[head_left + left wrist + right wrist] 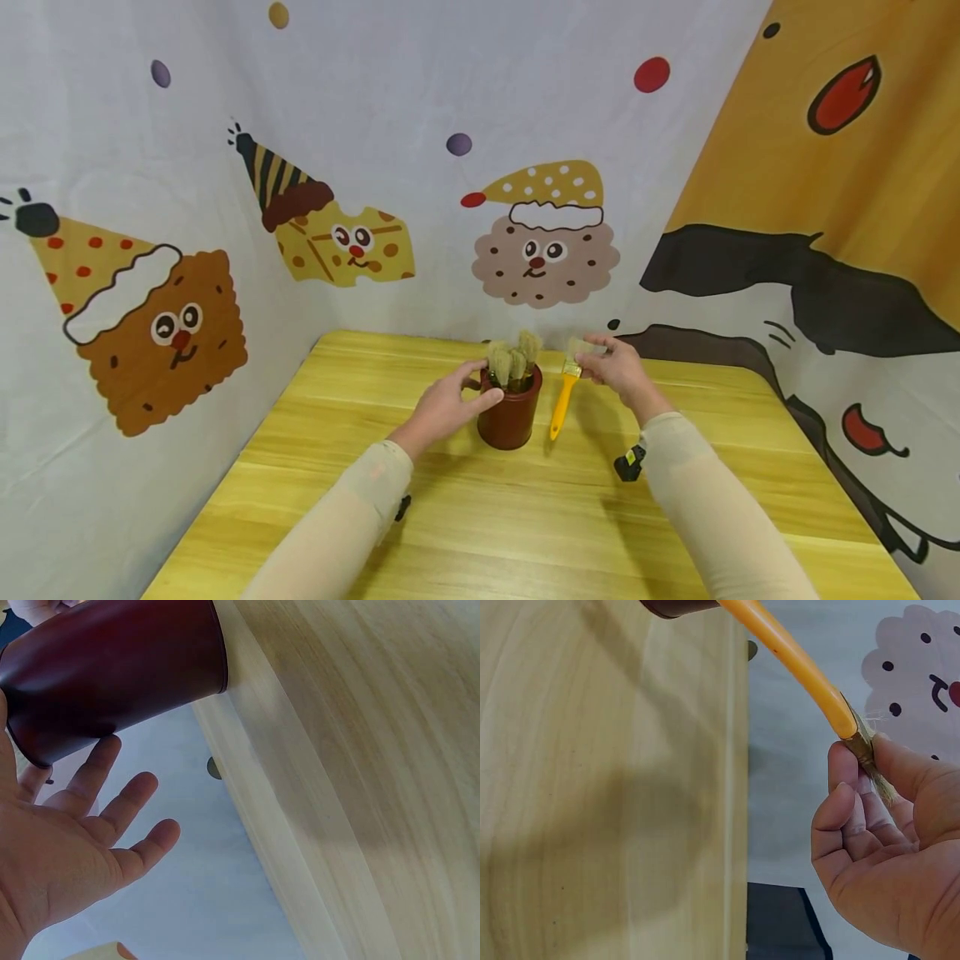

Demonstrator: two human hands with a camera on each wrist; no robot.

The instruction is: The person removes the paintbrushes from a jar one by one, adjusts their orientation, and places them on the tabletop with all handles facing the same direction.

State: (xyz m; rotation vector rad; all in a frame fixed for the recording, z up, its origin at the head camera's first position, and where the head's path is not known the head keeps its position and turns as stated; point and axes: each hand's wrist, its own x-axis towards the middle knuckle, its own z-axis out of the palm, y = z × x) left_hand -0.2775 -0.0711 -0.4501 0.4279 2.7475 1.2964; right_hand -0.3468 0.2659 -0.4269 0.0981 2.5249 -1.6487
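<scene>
A dark red cup [507,425] stands upright on the wooden table, with several paintbrushes [500,363] in it, pale bristles up. My left hand [452,402] holds the cup near its rim, thumb on the near side and a finger at the far side. In the left wrist view the other fingers spread beside the cup wall [120,667]. To the cup's right, my right hand [621,370] pinches a paintbrush [562,407] by its bristle end. Its orange handle [799,664] points down toward the table; the bristles are partly hidden by fingers in the right wrist view.
The table [300,467] has a rounded far edge against a white cloth wall [375,100] printed with cartoon snacks. On the right hangs cloth with a large orange and black print [847,208]. A dark wrist device [630,463] sits at my right cuff.
</scene>
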